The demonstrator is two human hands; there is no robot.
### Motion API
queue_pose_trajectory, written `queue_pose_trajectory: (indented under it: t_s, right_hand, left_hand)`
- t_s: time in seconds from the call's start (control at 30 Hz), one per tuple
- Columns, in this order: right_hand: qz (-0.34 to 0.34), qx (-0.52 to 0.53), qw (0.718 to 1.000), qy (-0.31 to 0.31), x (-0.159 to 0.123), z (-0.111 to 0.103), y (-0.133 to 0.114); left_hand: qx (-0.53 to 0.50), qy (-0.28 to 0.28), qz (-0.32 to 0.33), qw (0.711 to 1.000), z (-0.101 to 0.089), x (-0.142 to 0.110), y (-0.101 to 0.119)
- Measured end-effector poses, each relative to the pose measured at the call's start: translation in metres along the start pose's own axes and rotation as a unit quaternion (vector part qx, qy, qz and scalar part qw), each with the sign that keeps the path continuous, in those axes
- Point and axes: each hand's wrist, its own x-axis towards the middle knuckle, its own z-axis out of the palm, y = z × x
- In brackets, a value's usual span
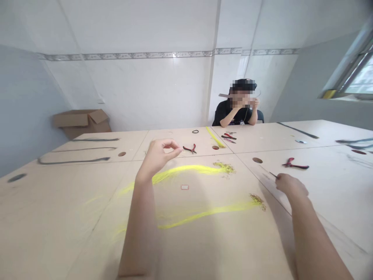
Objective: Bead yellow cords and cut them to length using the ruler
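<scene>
My left hand (159, 154) is raised over the table with thumb and forefinger pinched together; what they hold is too thin to make out. My right hand (290, 185) is closed on a thin dark tool or wire (272, 174) whose tip sticks out to the left. Two bundles of yellow wires lie on the table: one (189, 169) just beyond my left wrist, the other (212, 211) between my forearms. A small red ring (184, 187) lies between the bundles. Red-handled pliers (294, 165) lie just beyond my right hand.
Another person (237, 111) sits at the far side with hands by the face. More red pliers (190, 149) and tools (229, 137) lie there, plus a yellow bundle (215, 137). Round holes (257, 160) pierce the table. Dark strips (72, 160) lie left; a cardboard box (81, 122) stands behind.
</scene>
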Motion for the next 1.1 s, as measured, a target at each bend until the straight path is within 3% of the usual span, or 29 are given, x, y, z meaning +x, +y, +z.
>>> queue_pose_trajectory:
  t_s: [0.07, 0.13, 0.27, 0.37, 0.53, 0.73, 1.1]
  right_hand:
    - [0.038, -0.044, 0.998, 0.018, 0.003, -0.008, -0.018]
    - [0.035, -0.061, 0.997, 0.025, 0.005, -0.019, -0.050]
    - [-0.054, -0.028, 0.998, -0.007, 0.004, -0.042, -0.133]
    - [-0.168, 0.053, 0.984, 0.030, 0.002, -0.055, -0.189]
    - [-0.300, 0.145, 0.938, 0.089, -0.004, -0.071, -0.249]
    - [-0.328, 0.138, 0.931, 0.081, -0.018, -0.065, -0.275]
    - [-0.308, 0.114, 0.942, 0.064, -0.011, -0.066, -0.263]
  left_hand:
    - [-0.019, -0.005, -0.009, 1.000, -0.003, -0.001, 0.001]
    - [-0.042, -0.020, -0.021, 0.999, -0.006, -0.003, 0.003]
    - [-0.097, -0.038, -0.036, 0.994, -0.011, -0.008, 0.009]
    - [-0.139, -0.040, -0.029, 0.989, -0.013, -0.011, 0.012]
    - [-0.211, -0.056, 0.006, 0.976, -0.014, -0.017, 0.015]
    - [-0.259, -0.075, 0.044, 0.962, -0.020, -0.023, 0.012]
    - [-0.250, -0.104, 0.060, 0.961, -0.018, -0.019, 0.015]
